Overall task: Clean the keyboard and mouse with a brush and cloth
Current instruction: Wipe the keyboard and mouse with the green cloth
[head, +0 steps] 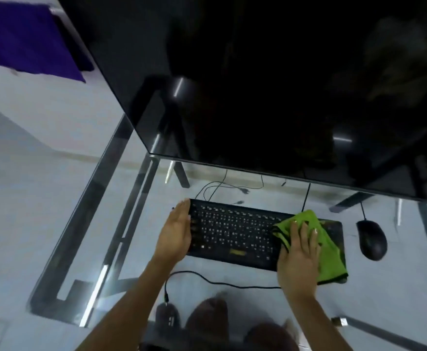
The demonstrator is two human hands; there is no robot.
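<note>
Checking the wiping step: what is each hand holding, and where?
Right hand presses the green cloth flat; left hand braces the keyboard's left edge.

We see the black keyboard [235, 233] lying flat on the glass desk, its pale key legends showing, set a little askew with its far edge toward the dark screen. Over its right end we have a bright green cloth [326, 252], crumpled, dark-edged, draped across the keys and hanging past the near edge. Just right of that, apart from the keyboard, sits the black mouse [371, 239], upright on the glass, its cable running away toward the screen. No brush can we make out.
</note>
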